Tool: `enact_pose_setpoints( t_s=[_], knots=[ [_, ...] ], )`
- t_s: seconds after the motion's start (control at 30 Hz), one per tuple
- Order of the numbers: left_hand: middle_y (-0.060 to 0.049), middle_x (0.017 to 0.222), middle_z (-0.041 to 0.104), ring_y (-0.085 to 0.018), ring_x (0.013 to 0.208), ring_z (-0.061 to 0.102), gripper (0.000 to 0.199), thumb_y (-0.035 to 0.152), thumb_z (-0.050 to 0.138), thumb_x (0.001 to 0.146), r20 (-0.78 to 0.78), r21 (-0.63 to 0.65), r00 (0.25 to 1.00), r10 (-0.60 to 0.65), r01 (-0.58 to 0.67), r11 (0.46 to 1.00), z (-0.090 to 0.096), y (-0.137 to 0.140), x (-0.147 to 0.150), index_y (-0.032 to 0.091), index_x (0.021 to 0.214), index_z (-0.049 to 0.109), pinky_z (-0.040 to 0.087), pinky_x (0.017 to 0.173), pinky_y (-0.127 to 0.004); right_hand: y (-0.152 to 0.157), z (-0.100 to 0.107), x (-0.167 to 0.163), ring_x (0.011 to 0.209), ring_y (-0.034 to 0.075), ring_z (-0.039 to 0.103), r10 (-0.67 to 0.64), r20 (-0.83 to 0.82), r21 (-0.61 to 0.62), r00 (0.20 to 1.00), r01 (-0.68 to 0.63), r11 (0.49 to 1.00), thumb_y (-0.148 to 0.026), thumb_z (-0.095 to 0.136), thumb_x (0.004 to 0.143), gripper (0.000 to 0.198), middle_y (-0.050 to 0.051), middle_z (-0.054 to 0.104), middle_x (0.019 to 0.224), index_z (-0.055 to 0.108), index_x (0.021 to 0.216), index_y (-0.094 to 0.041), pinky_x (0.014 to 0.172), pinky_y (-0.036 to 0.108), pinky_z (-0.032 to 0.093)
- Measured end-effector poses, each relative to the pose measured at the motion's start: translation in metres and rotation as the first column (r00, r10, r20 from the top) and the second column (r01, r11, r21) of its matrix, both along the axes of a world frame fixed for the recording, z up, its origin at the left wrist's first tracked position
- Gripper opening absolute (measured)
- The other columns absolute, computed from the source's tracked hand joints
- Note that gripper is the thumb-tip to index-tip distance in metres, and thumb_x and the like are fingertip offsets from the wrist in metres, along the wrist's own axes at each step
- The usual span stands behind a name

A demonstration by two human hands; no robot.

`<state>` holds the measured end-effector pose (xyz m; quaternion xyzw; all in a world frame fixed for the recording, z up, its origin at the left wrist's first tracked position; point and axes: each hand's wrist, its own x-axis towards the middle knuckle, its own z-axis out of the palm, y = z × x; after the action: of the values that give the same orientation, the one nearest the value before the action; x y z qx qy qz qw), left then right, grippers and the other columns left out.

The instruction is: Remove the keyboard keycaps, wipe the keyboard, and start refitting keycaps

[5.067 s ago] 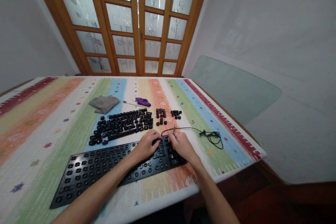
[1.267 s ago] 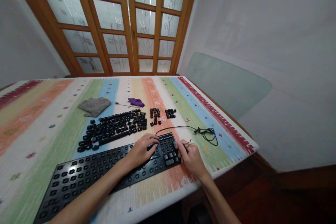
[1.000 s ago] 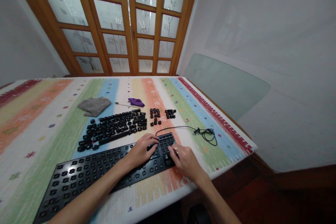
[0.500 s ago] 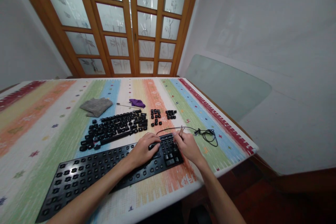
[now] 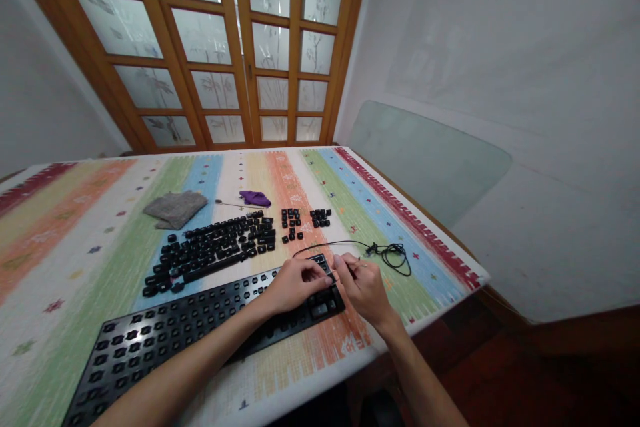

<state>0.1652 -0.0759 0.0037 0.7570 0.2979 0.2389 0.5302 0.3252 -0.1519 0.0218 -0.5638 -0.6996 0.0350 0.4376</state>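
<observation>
A black keyboard [image 5: 200, 317] lies slanted on the striped cloth, with most of its key positions bare. At its right end, a few keycaps [image 5: 324, 307] are still seated on the number pad. My left hand [image 5: 295, 287] is over that end, its thumb and forefinger closed around what looks like a small black keycap [image 5: 331, 276]. Close beside it, my right hand [image 5: 363, 285] is closed on a thin stick-like tool [image 5: 361, 264], whose near end points at the left fingertips. Its exact kind is too small to make out.
Loose black keycaps [image 5: 215, 247] lie in rows behind the keyboard, with smaller groups [image 5: 320, 217] to their right. A coiled cable [image 5: 393, 257] rests at the right. Farther back are a grey cloth [image 5: 176, 209], a purple cloth [image 5: 255, 198] and a thin rod [image 5: 233, 204].
My left hand has shifted right and its fingers have closed near the right hand. The tool in my right hand has tipped from upright toward the left fingertips. The view has turned slightly.
</observation>
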Motion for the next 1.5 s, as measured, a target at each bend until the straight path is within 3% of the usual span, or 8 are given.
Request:
enact_pose_setpoints(
  t_s=[0.17, 0.27, 0.4, 0.57, 0.83, 1.23, 1.5],
  knots=[
    [-0.001, 0.066, 0.068, -0.013, 0.06, 0.059, 0.021, 0.034, 0.07, 0.08, 0.006, 0.046, 1.0, -0.002, 0.002, 0.999, 0.003, 0.011, 0.008, 0.014, 0.073, 0.071, 0.044, 0.057, -0.022, 0.003, -0.008, 0.004, 0.061, 0.016, 0.062, -0.054, 0.094, 0.032, 0.994, 0.051, 0.998, -0.029, 0.038, 0.103, 0.036, 0.006, 0.067, 0.069, 0.063, 0.078, -0.018, 0.062, 0.027, 0.042],
    [-0.002, 0.067, 0.068, -0.014, 0.063, 0.06, 0.018, 0.03, 0.067, 0.083, -0.084, 0.229, 0.995, 0.052, -0.032, 0.973, 0.008, 0.027, 0.017, 0.013, 0.076, 0.071, 0.044, 0.059, -0.023, 0.004, -0.01, 0.007, 0.062, 0.017, 0.063, -0.147, 0.1, 0.073, 0.984, 0.14, 0.987, -0.029, 0.04, 0.102, 0.035, 0.006, 0.068, 0.07, 0.064, 0.079, -0.018, 0.061, 0.027, 0.041],
    [-0.004, 0.074, 0.071, -0.017, 0.07, 0.064, 0.013, 0.025, 0.065, 0.085, -0.289, 0.451, 0.945, 0.154, -0.008, 0.892, 0.011, 0.054, 0.038, 0.014, 0.082, 0.073, 0.046, 0.066, -0.024, 0.002, -0.008, 0.013, 0.056, 0.016, 0.06, -0.251, 0.046, 0.059, 0.967, 0.248, 0.967, -0.033, 0.044, 0.101, 0.036, 0.004, 0.066, 0.063, 0.064, 0.075, -0.018, 0.058, 0.027, 0.039],
    [-0.011, 0.084, 0.074, -0.023, 0.082, 0.068, 0.014, 0.02, 0.062, 0.086, -0.386, 0.483, 0.897, 0.216, -0.003, 0.876, 0.0, 0.08, 0.07, 0.011, 0.088, 0.073, 0.048, 0.073, -0.029, -0.004, -0.008, 0.02, 0.054, 0.014, 0.057, -0.239, -0.121, -0.029, 0.964, 0.237, 0.971, -0.035, 0.05, 0.098, 0.03, 0.002, 0.065, 0.065, 0.065, 0.079, -0.018, 0.058, 0.026, 0.039],
    [-0.017, 0.095, 0.074, -0.027, 0.091, 0.069, 0.023, 0.021, 0.053, 0.091, -0.506, 0.497, 0.815, 0.281, 0.01, 0.868, -0.01, 0.09, 0.094, 0.01, 0.094, 0.073, 0.049, 0.077, -0.031, -0.015, -0.016, 0.033, 0.054, 0.012, 0.05, -0.207, -0.32, -0.163, 0.925, 0.161, 0.973, -0.041, 0.058, 0.092, 0.027, -0.001, 0.058, 0.064, 0.066, 0.082, -0.017, 0.054, 0.025, 0.037],
    [-0.016, 0.087, 0.073, -0.024, 0.086, 0.069, 0.029, 0.024, 0.049, 0.095, -0.5, 0.535, 0.809, 0.309, 0.008, 0.845, -0.007, 0.089, 0.088, 0.009, 0.088, 0.073, 0.047, 0.075, -0.029, -0.02, -0.019, 0.031, 0.053, 0.012, 0.048, -0.172, -0.409, -0.267, 0.896, 0.062, 0.962, -0.039, 0.057, 0.091, 0.025, -0.001, 0.055, 0.064, 0.066, 0.093, -0.016, 0.051, 0.024, 0.036],
    [-0.013, 0.087, 0.074, -0.022, 0.084, 0.068, 0.025, 0.017, 0.049, 0.093, -0.448, 0.565, 0.842, 0.3, 0.007, 0.825, -0.001, 0.083, 0.062, 0.011, 0.094, 0.073, 0.046, 0.075, -0.028, -0.027, -0.015, 0.029, 0.054, 0.013, 0.054, -0.089, -0.451, -0.328, 0.888, -0.072, 0.942, -0.041, 0.057, 0.092, 0.028, 0.001, 0.061, 0.067, 0.068, 0.099, -0.016, 0.051, 0.024, 0.041]
  ],
)
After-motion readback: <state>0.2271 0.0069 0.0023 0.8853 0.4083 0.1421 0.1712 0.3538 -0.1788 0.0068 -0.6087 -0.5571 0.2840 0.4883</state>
